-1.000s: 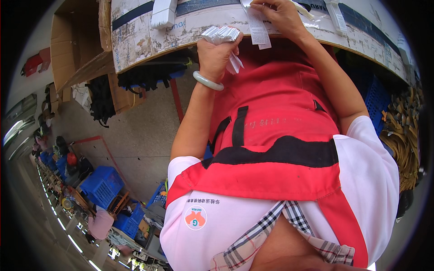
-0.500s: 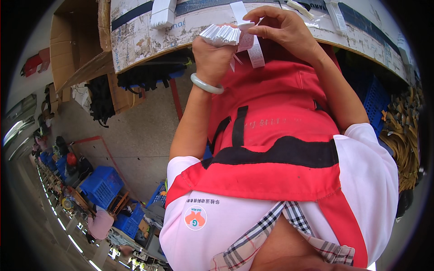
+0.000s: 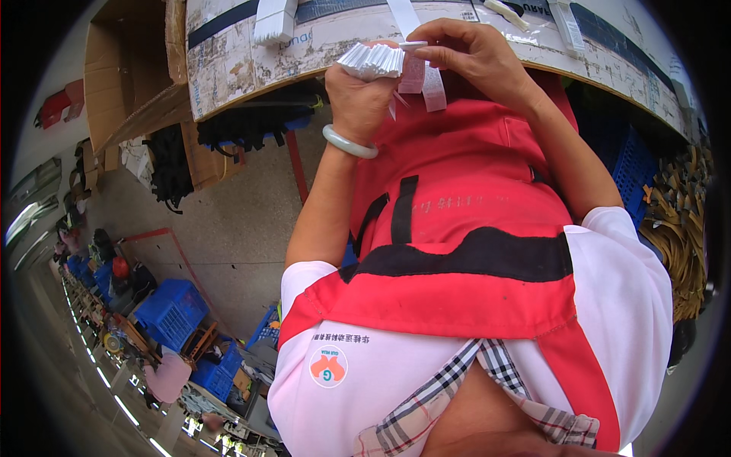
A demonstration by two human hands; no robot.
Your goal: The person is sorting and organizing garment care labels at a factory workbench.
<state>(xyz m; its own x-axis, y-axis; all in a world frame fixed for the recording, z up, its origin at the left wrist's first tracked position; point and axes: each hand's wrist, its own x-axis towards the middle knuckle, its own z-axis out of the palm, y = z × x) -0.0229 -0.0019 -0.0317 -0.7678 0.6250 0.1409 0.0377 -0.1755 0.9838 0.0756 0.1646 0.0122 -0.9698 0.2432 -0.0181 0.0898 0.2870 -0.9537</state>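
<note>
My left hand [image 3: 360, 97] is closed round a thick bundle of white paper labels [image 3: 371, 61], their folded ends fanned upward. To its right, my right hand [image 3: 464, 52] pinches the end of a folded white label [image 3: 413, 46] between thumb and fingertips, close against the bundle. Below that pinch, printed label strips [image 3: 434, 91] hang down in front of my red apron. A long white strip [image 3: 403, 17] lies on the table beyond my hands. Where the labels meet inside my left palm is hidden.
The worn table [image 3: 320, 57] carries a stack of white labels [image 3: 274, 21] on the left and another white strip [image 3: 567, 30] on the right. An open cardboard box [image 3: 133, 72] stands left of it. Blue crates [image 3: 173, 311] and a person in pink [image 3: 167, 377] are far lower left.
My right hand has dropped slightly, and the pinched label sits a little lower and flatter. The hanging strips have shifted slightly. My left hand keeps its hold on the bundle.
</note>
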